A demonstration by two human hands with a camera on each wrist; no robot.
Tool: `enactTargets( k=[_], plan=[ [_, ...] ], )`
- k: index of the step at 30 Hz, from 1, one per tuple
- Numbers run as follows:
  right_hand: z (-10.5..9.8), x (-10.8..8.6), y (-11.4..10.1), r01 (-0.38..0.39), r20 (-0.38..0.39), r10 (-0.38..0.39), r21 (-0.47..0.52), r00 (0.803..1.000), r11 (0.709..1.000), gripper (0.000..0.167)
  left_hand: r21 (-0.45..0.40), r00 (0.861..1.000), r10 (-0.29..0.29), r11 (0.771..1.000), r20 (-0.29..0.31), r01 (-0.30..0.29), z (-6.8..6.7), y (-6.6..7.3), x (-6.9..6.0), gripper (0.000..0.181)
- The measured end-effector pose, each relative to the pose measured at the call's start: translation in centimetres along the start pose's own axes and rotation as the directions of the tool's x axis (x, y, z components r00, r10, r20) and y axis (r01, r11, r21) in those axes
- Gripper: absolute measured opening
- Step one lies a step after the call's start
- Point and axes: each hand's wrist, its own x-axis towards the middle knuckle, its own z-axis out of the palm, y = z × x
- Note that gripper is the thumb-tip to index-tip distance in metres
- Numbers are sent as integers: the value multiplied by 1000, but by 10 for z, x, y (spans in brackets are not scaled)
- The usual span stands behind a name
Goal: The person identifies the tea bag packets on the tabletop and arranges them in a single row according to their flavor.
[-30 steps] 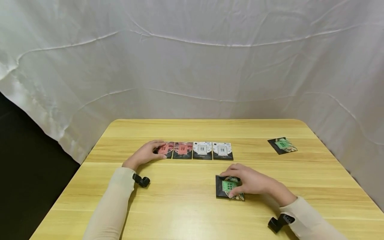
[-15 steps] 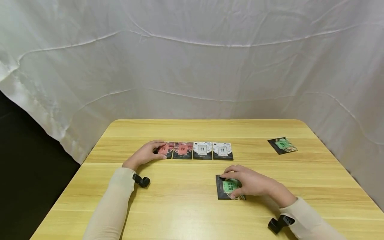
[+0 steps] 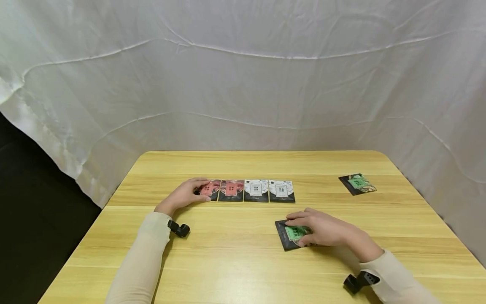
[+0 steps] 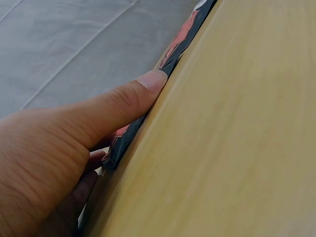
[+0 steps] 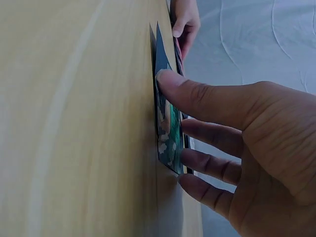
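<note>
My left hand spans the leftmost red-and-black sachet in a row on the table, thumb on its near edge and fingers at its far edge. In the left wrist view the thumb presses along that sachet's edge. Nearer to me, my right hand holds a green-and-black sachet between thumb and fingers, covering its right part. In the right wrist view this green sachet appears tilted, its dark end slightly off the wood.
Beside the left hand's sachet lie another red sachet and two white ones, the nearer-to-right white sachet ending the row. A second green sachet lies askew at the back right. A pale curtain hangs behind the wooden table.
The right hand has shifted slightly right and away from me, and the green sachet in it has turned a little anticlockwise. The left hand and the row have stayed still.
</note>
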Motion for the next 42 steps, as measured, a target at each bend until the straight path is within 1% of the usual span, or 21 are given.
enactTargets(
  k=[4, 6, 9, 11, 16, 21, 24, 28, 31, 34, 38, 42],
  plan=[
    [-1, -3, 0, 26, -20, -27, -26, 999, 999, 51, -5, 1000, -1, 1000, 2, 1, 0, -1, 0, 79],
    [-1, -3, -1, 27, -31, -28, -32, 999, 999, 51, -8, 1000, -4, 1000, 2, 4, 0, -1, -1, 79],
    [1, -2, -3, 5, -52, -7, -36, 999, 999, 52, -10, 1000, -5, 1000, 0, 5, -1, -1, -1, 79],
    [4, 0, -6, -4, -81, 0, -47, 997, 999, 52, -11, 1000, -7, 1000, 0, 7, -1, -1, -1, 79],
    [10, 5, -9, -16, -159, -1, -102, 987, 995, 46, -13, 1000, -10, 1000, -1, 10, 0, -2, -1, 79],
    [11, 5, -10, -60, -187, 34, -131, 982, 990, 48, -15, 1000, -8, 1000, -3, 8, 0, -1, 1, 79],
    [9, 4, -9, -70, -190, 43, -139, 981, 988, 51, -16, 1000, -7, 1000, -2, 7, 0, 0, 1, 79],
    [7, 0, -7, -69, -173, 45, -134, 984, 989, 55, -13, 1000, -9, 1000, 0, 9, 0, 1, 1, 78],
    [4, -3, -5, -60, -139, 41, -137, 989, 989, 58, -17, 1000, -11, 1000, 1, 11, 0, 1, 1, 78],
    [3, -6, -3, -56, -102, 42, -138, 994, 989, 56, -23, 1000, -8, 1000, 3, 8, 1, 1, 1, 77],
    [1, -9, -2, -66, -67, 60, -90, 996, 994, 55, -18, 1000, -8, 1000, 3, 8, 1, 0, 0, 76],
    [2, -10, -3, -109, -72, 106, -50, 992, 993, 58, -14, 1000, -6, 1000, 3, 6, 1, 0, -1, 77]
  ],
)
